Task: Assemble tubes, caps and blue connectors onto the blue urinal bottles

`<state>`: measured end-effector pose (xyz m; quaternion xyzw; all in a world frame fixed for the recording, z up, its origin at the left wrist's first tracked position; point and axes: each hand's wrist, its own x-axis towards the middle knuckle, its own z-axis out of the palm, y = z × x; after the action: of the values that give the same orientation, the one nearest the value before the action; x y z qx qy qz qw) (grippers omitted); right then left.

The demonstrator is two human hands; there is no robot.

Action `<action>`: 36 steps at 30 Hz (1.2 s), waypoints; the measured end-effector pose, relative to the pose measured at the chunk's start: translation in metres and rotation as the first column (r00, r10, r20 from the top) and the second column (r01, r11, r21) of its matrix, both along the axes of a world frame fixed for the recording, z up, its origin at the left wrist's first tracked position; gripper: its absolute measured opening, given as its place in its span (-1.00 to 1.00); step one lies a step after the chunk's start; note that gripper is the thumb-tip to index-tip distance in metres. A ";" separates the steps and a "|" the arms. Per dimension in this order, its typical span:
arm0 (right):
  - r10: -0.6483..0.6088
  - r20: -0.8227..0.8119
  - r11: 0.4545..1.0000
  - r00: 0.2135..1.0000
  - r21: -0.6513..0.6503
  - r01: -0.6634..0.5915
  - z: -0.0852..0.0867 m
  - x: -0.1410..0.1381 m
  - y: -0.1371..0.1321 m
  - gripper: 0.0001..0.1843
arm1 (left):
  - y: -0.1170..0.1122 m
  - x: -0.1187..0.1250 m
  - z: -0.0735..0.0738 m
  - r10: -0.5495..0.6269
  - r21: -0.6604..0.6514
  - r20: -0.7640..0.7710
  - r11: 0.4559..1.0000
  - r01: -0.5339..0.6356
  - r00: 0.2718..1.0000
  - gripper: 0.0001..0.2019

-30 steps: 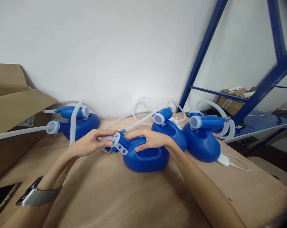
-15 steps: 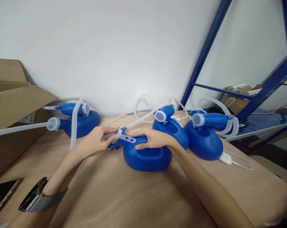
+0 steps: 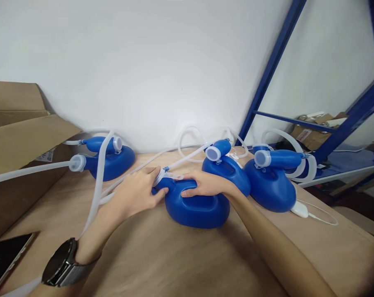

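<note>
A blue plastic urinal bottle (image 3: pixel 197 212) lies on the brown-covered table in front of me, its neck pointing left. My right hand (image 3: pixel 204 184) is closed around its handle, thumb on the near side. My left hand (image 3: pixel 139 190) wraps around the neck end, with fingertips over the white cap (image 3: pixel 159 177) and the thumb against the neck. A translucent strap (image 3: pixel 174 176) runs from the cap toward my right fingers. Most of the cap and neck is hidden by my left hand. Behind the cap, a clear tube rises toward the back.
Similar blue bottles with tubes stand at the left (image 3: pixel 120 163), back centre (image 3: pixel 227 175) and right (image 3: pixel 272 187). An open cardboard box (image 3: pixel 22 144) is at the left, a phone (image 3: pixel 9 260) at the near left. A white device with a cable (image 3: pixel 299 209) lies right. A blue metal rack (image 3: pixel 270 70) stands behind.
My left hand has gone from pinching the strap to wrapping around the cap and neck. The strap now lies closer to the bottle. My right hand stays on the handle; the view has shifted slightly.
</note>
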<state>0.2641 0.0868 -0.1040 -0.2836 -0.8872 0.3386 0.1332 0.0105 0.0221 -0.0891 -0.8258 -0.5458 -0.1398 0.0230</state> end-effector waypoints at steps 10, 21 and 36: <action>-0.031 -0.006 0.999 0.999 0.029 0.031 0.000 0.000 -0.005 -0.38 | 0.018 -0.002 -0.039 0.005 0.236 -0.097 0.972 0.018 0.995 -0.30; 0.005 -0.012 1.000 1.000 0.005 -0.005 0.004 -0.001 -0.005 -0.56 | 0.019 -0.007 -0.042 -0.018 0.341 -0.196 0.936 0.085 0.980 -0.25; -0.146 -0.022 0.988 0.989 -0.063 0.144 0.003 0.000 -0.002 -0.42 | 0.007 0.013 -0.045 0.298 0.429 -0.180 0.881 -0.197 0.937 -0.31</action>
<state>0.2641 0.0848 -0.1014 -0.3469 -0.8516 0.3586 0.1606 0.0235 0.0288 -0.1343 -0.7366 -0.5998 -0.1442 0.2772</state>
